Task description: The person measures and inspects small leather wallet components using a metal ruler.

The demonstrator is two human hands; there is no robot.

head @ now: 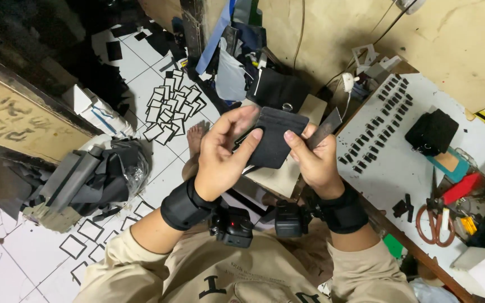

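black fabric piece (pixel 275 141): a flat dark pouch-like panel held up between both hands, above the person's lap and left of the worktop (pixel 388 168)
left hand (pixel 223 154): grip pinching the panel's left edge, thumb on the front, fingers curled behind
right hand (pixel 314 160): grip pressed on the panel's right edge, also holding a thin metal blade (pixel 325 128) that points up and right
wrists: black straps with small cameras under each
worktop: white, with rows of small black clips (pixel 378 130), a black pouch (pixel 432 132), orange-handled scissors (pixel 434 220)
floor (pixel 141 78): white tiles strewn with black-edged cut pieces (pixel 169 109)
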